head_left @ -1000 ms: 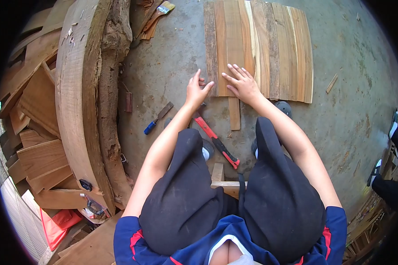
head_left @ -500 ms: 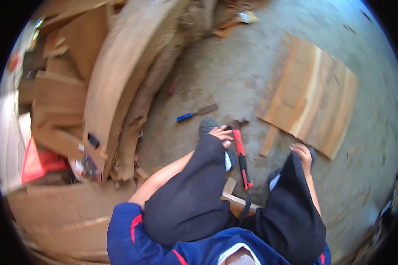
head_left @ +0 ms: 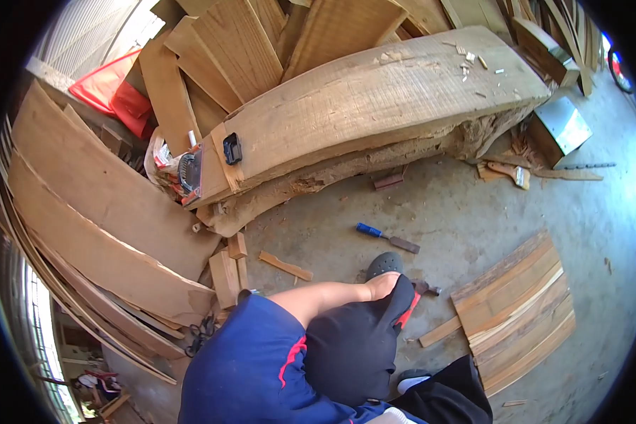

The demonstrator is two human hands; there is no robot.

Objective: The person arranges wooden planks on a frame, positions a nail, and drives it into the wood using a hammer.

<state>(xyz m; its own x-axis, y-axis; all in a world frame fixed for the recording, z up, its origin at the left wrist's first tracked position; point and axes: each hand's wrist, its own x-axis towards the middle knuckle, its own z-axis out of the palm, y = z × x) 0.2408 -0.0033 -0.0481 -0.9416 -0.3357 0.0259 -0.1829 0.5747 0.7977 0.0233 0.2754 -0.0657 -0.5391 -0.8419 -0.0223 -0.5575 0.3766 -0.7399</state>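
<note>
My left hand (head_left: 383,285) rests at my left knee, its fingers hidden behind the dark trouser cloth. Just right of that knee lies a hammer (head_left: 410,309) with a red handle, partly covered by the leg. A chisel (head_left: 389,238) with a blue handle is on the concrete beyond my left shoe. The panel of wooden strips (head_left: 519,311) lies flat at the right, and one narrow strip (head_left: 439,331) sticks out from its near side. My right hand is out of view.
A thick wooden slab (head_left: 360,99) spans the upper middle, with a black case (head_left: 232,148) on it. Wide boards (head_left: 106,198) lean at the left. Small wood blocks (head_left: 225,279) stand near my left arm. A metal box (head_left: 562,131) and a brush (head_left: 510,173) are at upper right.
Both hands have left the panel and moved back to my knees; the right one has since gone out of view. My view has swung left, toward the slab and leaning boards.
</note>
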